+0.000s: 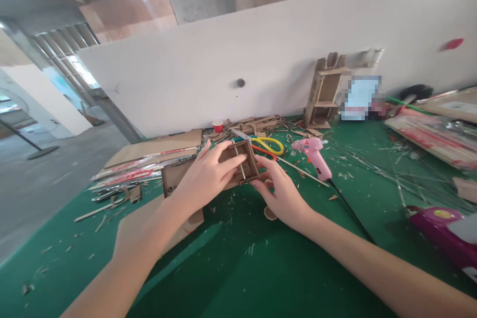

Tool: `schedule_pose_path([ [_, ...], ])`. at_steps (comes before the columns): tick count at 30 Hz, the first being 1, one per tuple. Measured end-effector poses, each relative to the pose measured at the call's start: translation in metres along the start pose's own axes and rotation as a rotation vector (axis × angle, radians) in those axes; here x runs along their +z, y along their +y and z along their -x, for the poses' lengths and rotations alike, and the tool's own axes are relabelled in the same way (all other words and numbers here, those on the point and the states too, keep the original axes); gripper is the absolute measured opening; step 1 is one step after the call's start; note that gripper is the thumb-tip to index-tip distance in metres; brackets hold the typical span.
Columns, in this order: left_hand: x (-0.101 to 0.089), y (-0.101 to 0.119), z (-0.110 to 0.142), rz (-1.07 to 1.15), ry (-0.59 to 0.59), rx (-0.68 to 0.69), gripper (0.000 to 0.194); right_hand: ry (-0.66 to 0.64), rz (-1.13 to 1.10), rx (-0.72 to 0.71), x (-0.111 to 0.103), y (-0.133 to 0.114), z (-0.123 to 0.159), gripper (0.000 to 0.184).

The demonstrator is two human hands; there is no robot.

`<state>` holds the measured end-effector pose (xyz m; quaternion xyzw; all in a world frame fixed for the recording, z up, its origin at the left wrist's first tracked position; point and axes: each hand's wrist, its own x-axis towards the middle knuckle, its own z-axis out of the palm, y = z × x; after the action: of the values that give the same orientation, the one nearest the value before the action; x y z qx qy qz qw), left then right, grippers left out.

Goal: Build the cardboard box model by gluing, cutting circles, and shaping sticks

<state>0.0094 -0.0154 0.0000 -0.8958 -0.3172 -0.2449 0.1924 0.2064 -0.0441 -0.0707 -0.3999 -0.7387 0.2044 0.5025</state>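
A small open cardboard box frame (244,159) rests on the green mat (238,268) at mid-table. My left hand (206,176) lies over its left side, fingers curled round the top edge and gripping it. My right hand (279,191) presses against the box's lower right corner, fingers closed on its side. A thin stick crosses the inside of the box. A flat cardboard panel (173,179) lies just left of the box, partly under my left wrist.
A pink glue gun (315,154) with a black cord lies right of the box, yellow-handled scissors (266,143) behind it. Cardboard sheets (156,149), metal scissors (112,193), a red cup (217,125), a cardboard shelf model (324,92) and a purple tool (447,231) surround the spot.
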Motion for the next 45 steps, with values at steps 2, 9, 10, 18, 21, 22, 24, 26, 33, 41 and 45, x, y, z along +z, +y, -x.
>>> schedule_pose_path([
  [2, 0.007, -0.001, 0.004, -0.020, 0.016, -0.005, 0.029, 0.003, 0.002, -0.001, 0.001, 0.000, 0.000, 0.049],
  [9, 0.011, 0.005, 0.006, -0.237, 0.250, 0.174, 0.021, -0.043, -0.002, -0.112, 0.000, 0.000, 0.002, 0.050],
  [10, 0.006, 0.005, 0.004, -0.269, 0.242, 0.210, 0.020, -0.039, -0.011, -0.117, -0.001, -0.002, 0.001, 0.050],
  [18, -0.056, 0.002, -0.020, -0.339, 0.234, 0.223, 0.023, 0.043, -0.066, -0.242, -0.015, -0.041, -0.013, 0.066],
  [21, -0.075, 0.002, -0.036, -0.285, 0.200, 0.214, 0.024, 0.110, 0.015, -0.252, -0.030, -0.060, -0.026, 0.068],
  [22, -0.078, 0.003, -0.040, -0.271, 0.193, 0.205, 0.024, 0.134, 0.063, -0.251, -0.037, -0.066, -0.031, 0.066],
  [24, -0.078, 0.007, -0.046, -0.229, 0.196, 0.162, 0.021, 0.174, 0.153, -0.279, -0.050, -0.076, -0.042, 0.059],
  [26, -0.069, 0.013, -0.046, -0.112, 0.193, 0.090, 0.020, 0.139, 0.190, -0.291, -0.063, -0.081, -0.052, 0.051],
  [33, -0.014, 0.030, -0.023, 0.251, 0.187, -0.228, 0.027, -0.157, 0.048, -0.061, -0.066, -0.062, -0.062, 0.048],
  [41, 0.012, 0.031, -0.010, 0.386, 0.208, -0.278, 0.030, -0.214, -0.055, -0.011, -0.033, -0.040, -0.053, 0.043],
  [45, 0.011, 0.027, -0.013, 0.408, 0.170, -0.323, 0.028, -0.170, -0.147, 0.057, -0.029, -0.038, -0.052, 0.045],
])
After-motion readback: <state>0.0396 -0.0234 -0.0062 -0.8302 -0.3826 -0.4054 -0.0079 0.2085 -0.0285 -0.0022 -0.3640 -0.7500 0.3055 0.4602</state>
